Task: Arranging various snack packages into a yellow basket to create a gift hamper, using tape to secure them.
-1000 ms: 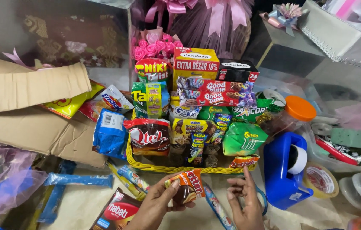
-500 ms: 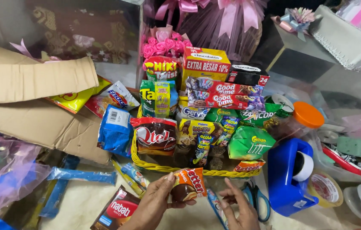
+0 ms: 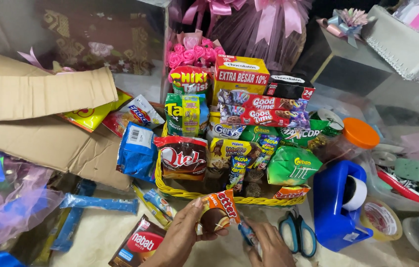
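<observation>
My left hand (image 3: pixel 182 240) holds a small orange snack packet (image 3: pixel 219 213) with a round chocolate biscuit pictured on it, just in front of a yellow woven basket (image 3: pixel 179 192). My right hand (image 3: pixel 269 244) is beside it, pinching a thin blue wrapper (image 3: pixel 246 232) at the packet's lower right. The basket is packed with upright snack packs: a brown and red chip bag (image 3: pixel 183 158), a green chip bag (image 3: pixel 292 165), red biscuit boxes (image 3: pixel 264 110) and a yellow box (image 3: pixel 240 74).
Flattened cardboard (image 3: pixel 41 118) lies at left with purple cellophane (image 3: pixel 6 198). A blue tape dispenser (image 3: pixel 340 205), blue-handled scissors (image 3: pixel 297 232) and an orange-lidded jar (image 3: pixel 358 134) sit at right. A red wafer pack (image 3: pixel 140 243) and blue packets (image 3: pixel 137 151) lie on the floor. Pink ribboned wrapping (image 3: pixel 249 24) stands behind.
The view has shifted slightly so the basket sits further right. My hands stay low at the front, the left still holding the orange packet, the right drawn closer to it.
</observation>
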